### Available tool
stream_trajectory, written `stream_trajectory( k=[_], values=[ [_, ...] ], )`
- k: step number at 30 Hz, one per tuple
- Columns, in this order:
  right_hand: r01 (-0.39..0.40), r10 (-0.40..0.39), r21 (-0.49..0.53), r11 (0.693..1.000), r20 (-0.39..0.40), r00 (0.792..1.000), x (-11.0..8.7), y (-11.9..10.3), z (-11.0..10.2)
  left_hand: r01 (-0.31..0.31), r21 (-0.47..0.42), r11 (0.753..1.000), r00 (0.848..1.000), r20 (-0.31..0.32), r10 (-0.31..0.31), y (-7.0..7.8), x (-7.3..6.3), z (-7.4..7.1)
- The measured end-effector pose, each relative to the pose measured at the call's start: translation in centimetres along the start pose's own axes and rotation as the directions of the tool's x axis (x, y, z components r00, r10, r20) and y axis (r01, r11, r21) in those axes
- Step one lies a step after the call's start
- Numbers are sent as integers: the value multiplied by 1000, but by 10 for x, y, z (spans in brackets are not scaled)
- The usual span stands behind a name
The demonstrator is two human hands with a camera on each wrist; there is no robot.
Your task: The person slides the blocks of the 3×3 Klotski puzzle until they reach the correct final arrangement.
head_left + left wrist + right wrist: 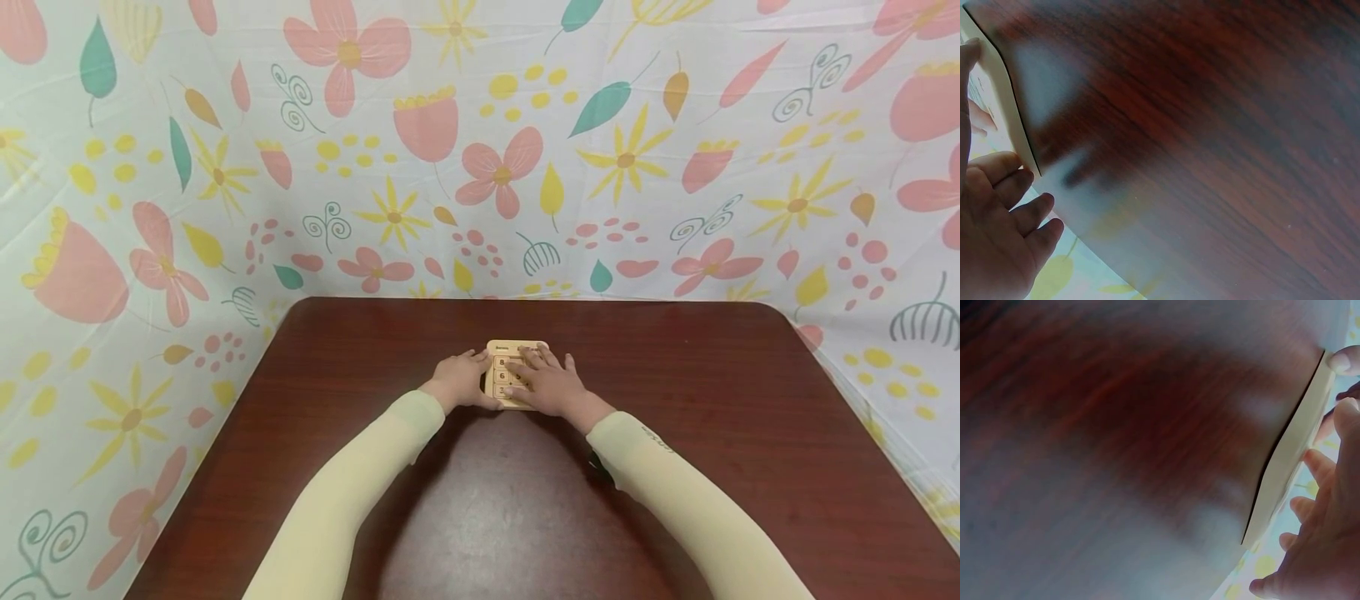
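A small wooden number sliding puzzle (498, 402) lies flat on the table, its tiles marked with digits such as 8, 6 and 3. My left hand (459, 382) holds it by the left side, thumb at the near corner and index finger farther up the edge. In the left wrist view, the other fingers of the left hand (1004, 219) extend past the board's pale edge (1007, 103). Over the right part of the puzzle, my right hand (553, 388) has its fingers spread, fingertips on the tiles and hiding several of them.
The dark reddish wood table (337, 350) has a glossy surface with rounded far corners. A white cloth (555, 167) printed with flowers and leaves hangs behind it and along both sides. Pale yellow sleeves (322, 508) cover both forearms.
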State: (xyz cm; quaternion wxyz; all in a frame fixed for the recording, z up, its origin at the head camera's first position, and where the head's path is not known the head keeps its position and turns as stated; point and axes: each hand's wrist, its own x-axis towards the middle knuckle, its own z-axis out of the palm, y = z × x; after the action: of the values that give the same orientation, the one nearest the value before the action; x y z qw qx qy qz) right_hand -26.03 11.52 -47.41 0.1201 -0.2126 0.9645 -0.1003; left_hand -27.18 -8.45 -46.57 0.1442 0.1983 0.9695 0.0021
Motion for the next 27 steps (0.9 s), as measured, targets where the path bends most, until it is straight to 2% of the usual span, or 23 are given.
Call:
stream_trajectory(
  k=[12, 23, 27],
  values=[
    [2, -2, -1, 1000, 2, 1000, 1, 0, 0, -2, -1, 1000, 1000, 3, 2, -1, 2, 1],
    [-12, 11, 50, 999, 19, 1000, 3, 1, 2, 10, 0, 1000, 1000, -14, -10, 0, 1, -1],
    [-15, 14, 69, 997, 20, 1000, 3, 2, 3, 6, 6, 1000, 1000, 3, -6, 1, -1, -3]
  ],
)
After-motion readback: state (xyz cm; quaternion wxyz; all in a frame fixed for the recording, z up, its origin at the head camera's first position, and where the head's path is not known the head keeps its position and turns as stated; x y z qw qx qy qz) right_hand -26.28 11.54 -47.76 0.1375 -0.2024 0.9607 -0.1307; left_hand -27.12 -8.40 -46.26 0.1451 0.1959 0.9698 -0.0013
